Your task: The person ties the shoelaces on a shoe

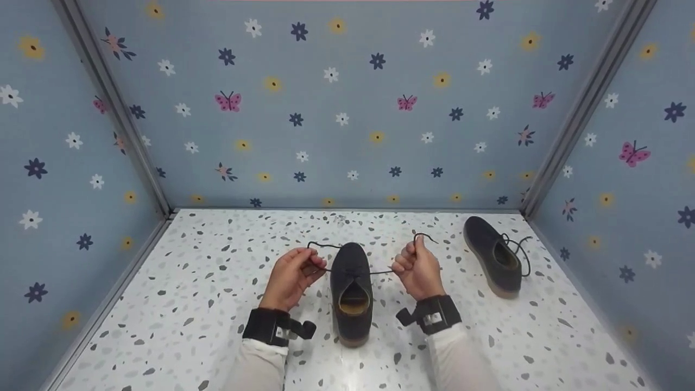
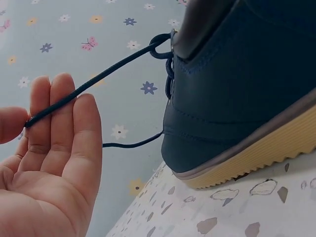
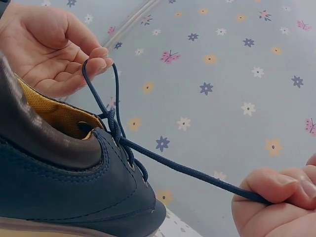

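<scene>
A dark navy lace-up shoe (image 1: 352, 259) stands on its sole between the hands, toe toward the back wall. On its left, my left hand (image 1: 293, 277) pinches one end of the shoelace (image 2: 101, 76) between thumb and fingertip, the other fingers extended behind it. My right hand (image 1: 421, 270) grips the other lace end (image 3: 197, 175) in curled fingers, with a loose tip standing up above the thumb. Both ends are stretched out sideways from a crossing of the laces (image 3: 113, 126) at the top of the eyelets. The tan lining shows in the shoe's opening.
A matching shoe (image 1: 484, 247) with loose laces stands at the back right of the speckled white surface (image 1: 206, 304). Flower-patterned panels (image 1: 347, 108) enclose the back and both sides. Black camera straps (image 1: 266, 325) sit on both wrists.
</scene>
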Tool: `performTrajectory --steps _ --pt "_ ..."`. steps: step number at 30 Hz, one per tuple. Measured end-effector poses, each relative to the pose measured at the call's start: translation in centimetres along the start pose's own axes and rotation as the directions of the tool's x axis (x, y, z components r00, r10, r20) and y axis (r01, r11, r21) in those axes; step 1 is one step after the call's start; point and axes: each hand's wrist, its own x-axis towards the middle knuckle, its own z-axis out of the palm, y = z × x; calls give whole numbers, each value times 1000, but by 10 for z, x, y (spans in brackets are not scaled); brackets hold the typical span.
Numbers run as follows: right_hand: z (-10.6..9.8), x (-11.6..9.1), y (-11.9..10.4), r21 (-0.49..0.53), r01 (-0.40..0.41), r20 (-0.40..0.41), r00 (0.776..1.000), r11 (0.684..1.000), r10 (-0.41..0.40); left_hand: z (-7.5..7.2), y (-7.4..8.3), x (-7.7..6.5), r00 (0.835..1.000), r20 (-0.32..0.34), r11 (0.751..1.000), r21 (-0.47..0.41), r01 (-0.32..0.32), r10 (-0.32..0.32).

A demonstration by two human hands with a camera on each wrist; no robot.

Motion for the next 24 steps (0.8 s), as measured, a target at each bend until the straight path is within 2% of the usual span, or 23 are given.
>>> performTrajectory --steps 7,16,21,24 --pt "-2 -4 -7 84 3 46 999 996 -7 -1 2 -2 1000 -9 998 56 26 -25" --pt "-4 -4 -11 -42 64 7 998 997 -64 -5 2 -1 998 -4 990 129 59 -59" --pt "-8 -5 -10 -58 74 -32 997 996 -76 -8 4 0 996 14 981 175 83 -86" --pt "-11 -4 -9 -67 83 -28 996 994 -85 -9 5 -1 996 24 975 209 77 -84"
